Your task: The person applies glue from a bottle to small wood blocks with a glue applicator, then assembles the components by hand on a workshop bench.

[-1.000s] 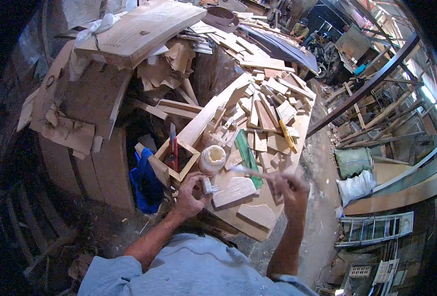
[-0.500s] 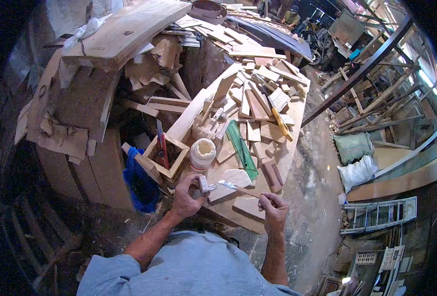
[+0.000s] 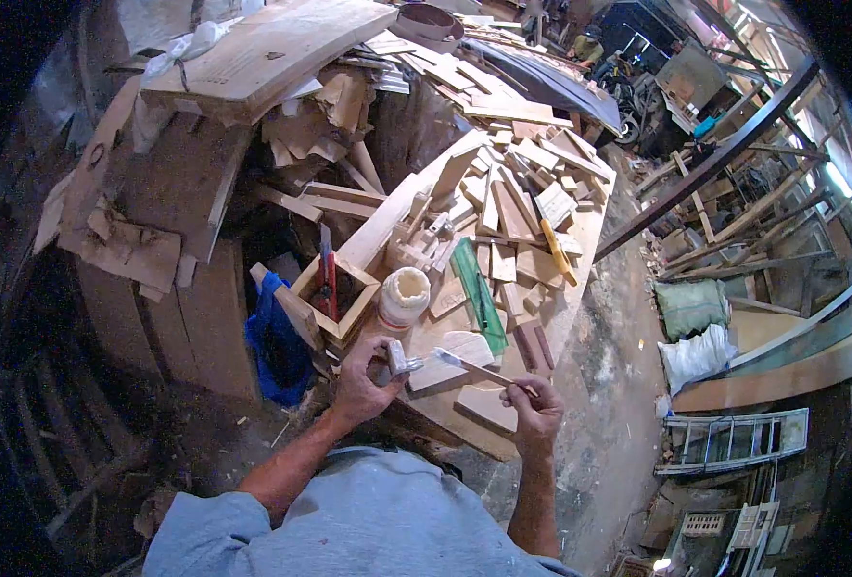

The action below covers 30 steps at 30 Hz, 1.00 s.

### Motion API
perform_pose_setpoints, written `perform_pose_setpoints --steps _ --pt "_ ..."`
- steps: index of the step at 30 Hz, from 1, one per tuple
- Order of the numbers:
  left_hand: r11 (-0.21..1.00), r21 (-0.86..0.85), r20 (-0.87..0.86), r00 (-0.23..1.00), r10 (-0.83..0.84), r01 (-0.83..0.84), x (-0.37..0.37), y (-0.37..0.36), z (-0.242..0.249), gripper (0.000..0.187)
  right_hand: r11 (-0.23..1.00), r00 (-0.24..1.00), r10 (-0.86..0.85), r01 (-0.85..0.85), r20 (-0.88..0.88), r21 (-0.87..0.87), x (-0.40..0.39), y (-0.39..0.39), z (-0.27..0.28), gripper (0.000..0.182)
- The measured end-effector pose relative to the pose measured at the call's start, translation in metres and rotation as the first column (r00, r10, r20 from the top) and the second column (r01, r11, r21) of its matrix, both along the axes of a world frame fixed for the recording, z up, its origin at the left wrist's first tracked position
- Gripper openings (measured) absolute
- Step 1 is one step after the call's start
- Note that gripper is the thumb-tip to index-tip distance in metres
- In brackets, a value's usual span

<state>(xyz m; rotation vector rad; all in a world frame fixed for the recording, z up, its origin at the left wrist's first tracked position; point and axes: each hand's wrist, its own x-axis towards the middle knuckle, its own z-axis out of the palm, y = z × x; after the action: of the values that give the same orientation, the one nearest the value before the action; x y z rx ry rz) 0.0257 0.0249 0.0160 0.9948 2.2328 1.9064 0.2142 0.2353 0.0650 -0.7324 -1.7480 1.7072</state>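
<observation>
My left hand (image 3: pixel 363 387) is closed around a small pale block (image 3: pixel 402 360) with white smears on it. Pinched in my right hand (image 3: pixel 535 406) is a thin wooden stick (image 3: pixel 477 370), its tip coated with white paste and pointing left. A small gap separates the tip from the block. Just beyond my left hand stands an open white jar (image 3: pixel 405 300) with a rough, crusted rim. Under the stick lie a pale wooden piece with a rounded end (image 3: pixel 457 358) and a flat wooden block (image 3: pixel 486 408).
A wooden box (image 3: pixel 356 313) holding a red-handled tool (image 3: pixel 328 279) is left of the jar. Wood scraps (image 3: pixel 512 207), a green strip (image 3: pixel 479 296) and a yellow-handled tool (image 3: pixel 558 252) cover the bench. A dark slanted beam (image 3: pixel 705 163) rises at right. Another person (image 3: pixel 587 46) is far back.
The stick's tip has shifted slightly, and less white paste shows on it. Both hands keep their holds. The whole view has shifted a little.
</observation>
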Motion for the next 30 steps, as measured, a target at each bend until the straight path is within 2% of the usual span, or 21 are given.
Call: perform_pose_setpoints --steps 2,3,6,9,12,16,19,22,25,28,30 --pt "1.0 0.004 -0.019 1.0 -0.01 0.011 0.0 0.0 -0.003 0.051 0.999 0.993 -0.013 0.009 -0.12 -0.033 -0.005 -0.016 0.024 0.019" --pt "1.0 0.007 -0.031 0.999 -0.019 0.019 -0.001 0.001 -0.005 0.051 0.997 0.992 0.004 -0.012 -0.123 -0.07 -0.002 -0.016 0.017 0.017" --pt "1.0 0.002 0.004 1.0 -0.026 0.026 0.0 0.003 -0.011 0.052 0.958 0.995 0.095 -0.089 -0.01 0.273 0.007 -0.006 0.002 0.014" --pt "1.0 -0.005 0.011 1.0 -0.028 0.028 0.001 0.001 -0.004 0.054 0.871 0.986 0.152 -0.168 0.073 0.461 0.014 -0.006 0.003 0.015" --pt "0.999 0.011 0.046 0.998 -0.038 0.037 0.0 0.002 -0.003 0.054 0.753 0.972 0.228 -0.212 0.055 0.623 0.013 -0.011 0.005 0.017" --pt "1.0 0.001 0.055 0.998 -0.024 0.024 0.001 0.002 -0.001 0.055 0.641 0.959 0.242 -0.27 0.144 0.718 0.013 -0.018 0.022 0.017" --pt "1.0 -0.013 0.039 0.999 0.002 -0.001 0.0 0.001 -0.004 0.055 0.615 0.965 0.195 -0.261 0.177 0.744 0.019 -0.022 0.033 0.017" --pt "1.0 -0.025 0.022 1.0 0.015 -0.014 0.001 0.002 -0.007 0.055 0.686 0.975 0.158 -0.223 0.157 0.693 0.015 -0.034 0.041 0.018" --pt "1.0 -0.02 0.003 1.0 0.012 -0.012 0.001 0.002 -0.003 0.053 0.5 0.922 0.286 -0.377 0.263 0.779 0.01 -0.031 0.026 0.016" --pt "0.999 -0.02 -0.011 0.999 0.038 -0.038 -0.001 -0.001 0.002 0.052 0.461 0.94 0.238 -0.33 0.243 0.824 0.014 -0.029 0.031 0.013" --pt "0.999 -0.014 -0.046 0.998 0.05 -0.051 -0.002 -0.003 0.002 0.052 0.494 0.944 0.242 -0.318 0.223 0.809 0.014 -0.028 0.031 0.014"
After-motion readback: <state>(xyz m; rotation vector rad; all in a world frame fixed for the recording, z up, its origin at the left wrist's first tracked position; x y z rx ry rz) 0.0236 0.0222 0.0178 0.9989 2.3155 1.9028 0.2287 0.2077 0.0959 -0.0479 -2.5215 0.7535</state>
